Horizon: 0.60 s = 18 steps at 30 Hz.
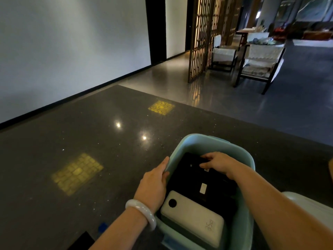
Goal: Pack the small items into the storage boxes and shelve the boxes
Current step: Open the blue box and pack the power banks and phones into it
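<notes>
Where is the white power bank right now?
In the head view, the white power bank lies inside the light blue storage box at its near end, beside the left hand gripping the box's rim, against the black items.

The only writing I can read is a faint grey "35" with smaller characters I can't make out, printed near the end of the white power bank [193, 218] in the near part of my box [207, 141].
</notes>
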Motion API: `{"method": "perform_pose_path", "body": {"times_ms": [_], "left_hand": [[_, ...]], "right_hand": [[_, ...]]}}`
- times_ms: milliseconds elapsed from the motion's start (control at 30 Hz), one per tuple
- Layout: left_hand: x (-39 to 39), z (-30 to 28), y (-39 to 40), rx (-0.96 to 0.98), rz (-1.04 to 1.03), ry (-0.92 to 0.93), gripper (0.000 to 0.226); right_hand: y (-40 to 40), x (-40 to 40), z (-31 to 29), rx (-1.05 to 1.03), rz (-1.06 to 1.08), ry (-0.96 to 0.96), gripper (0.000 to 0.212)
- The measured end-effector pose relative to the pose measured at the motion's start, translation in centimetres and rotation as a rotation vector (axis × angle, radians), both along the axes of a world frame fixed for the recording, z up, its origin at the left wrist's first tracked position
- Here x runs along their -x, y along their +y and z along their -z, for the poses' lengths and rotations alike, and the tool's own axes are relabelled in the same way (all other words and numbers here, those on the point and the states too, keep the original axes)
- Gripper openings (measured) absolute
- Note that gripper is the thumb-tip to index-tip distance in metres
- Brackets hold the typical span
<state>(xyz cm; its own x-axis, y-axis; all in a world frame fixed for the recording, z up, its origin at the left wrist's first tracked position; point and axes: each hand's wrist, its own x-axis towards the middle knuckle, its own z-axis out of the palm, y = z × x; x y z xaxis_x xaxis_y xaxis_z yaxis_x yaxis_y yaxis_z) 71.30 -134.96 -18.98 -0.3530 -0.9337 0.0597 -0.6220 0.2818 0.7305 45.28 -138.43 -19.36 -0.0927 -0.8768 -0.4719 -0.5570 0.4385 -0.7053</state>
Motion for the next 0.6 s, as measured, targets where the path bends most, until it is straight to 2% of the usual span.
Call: {"method": "perform_pose_path", "body": {"times_ms": [200, 400, 500, 600], "left_hand": [[-0.1, -0.2, 0.2, -0.024, 0.025, 0.023, 0.047], [-2.2, -1.1, -0.7, -0.068, 0.075, 0.011, 0.041], [-5.3, -1.0, -1.1, 0.018, -0.058, -0.101, 0.04], [-10.0, -0.8, -0.3, 0.047, -0.181, -0.202, 0.039]], "right_hand": [[0.1, -0.3, 0.0, 0.156, -0.067, 0.216, 0.038], [0.3, -3.1, -3.4, 0.524, 0.083, 0.14, 0.022], [-0.8, -6.9, -6.3, 0.581, -0.029, 0.165, 0.022], [-2.6, -12.1, -7.5, 0.53, -0.225, 0.185, 0.022]]}}
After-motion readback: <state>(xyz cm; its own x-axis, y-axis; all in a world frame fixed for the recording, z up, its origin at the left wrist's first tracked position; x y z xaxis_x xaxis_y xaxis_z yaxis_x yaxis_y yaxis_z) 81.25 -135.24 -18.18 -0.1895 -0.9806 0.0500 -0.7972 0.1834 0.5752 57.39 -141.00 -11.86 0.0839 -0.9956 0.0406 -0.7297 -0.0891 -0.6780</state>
